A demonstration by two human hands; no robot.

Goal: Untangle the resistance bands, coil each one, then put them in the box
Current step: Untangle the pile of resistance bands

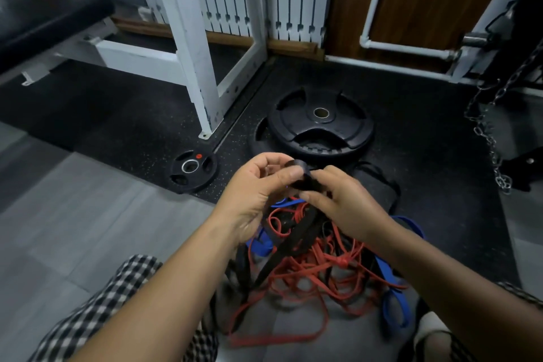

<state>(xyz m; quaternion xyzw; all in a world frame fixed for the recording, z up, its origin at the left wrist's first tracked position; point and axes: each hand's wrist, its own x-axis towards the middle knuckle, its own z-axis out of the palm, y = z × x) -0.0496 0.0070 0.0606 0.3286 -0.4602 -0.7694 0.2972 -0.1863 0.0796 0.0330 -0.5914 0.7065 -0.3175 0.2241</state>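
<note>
Head view: a tangled heap of resistance bands [308, 267] was seen on the floor [73, 229]. Above it, a black band [301, 178], judged soft and springy, was pinched mid-coil by left hand [258, 194] and right hand [343, 203], fingers curled round it

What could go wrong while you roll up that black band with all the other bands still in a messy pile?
The black band held between the left hand and right hand trails down into the pile, where red bands and blue bands cross it. Rolling on might drag them up or tighten the tangle. The small coil might also spring open if either hand's grip slips.
</note>
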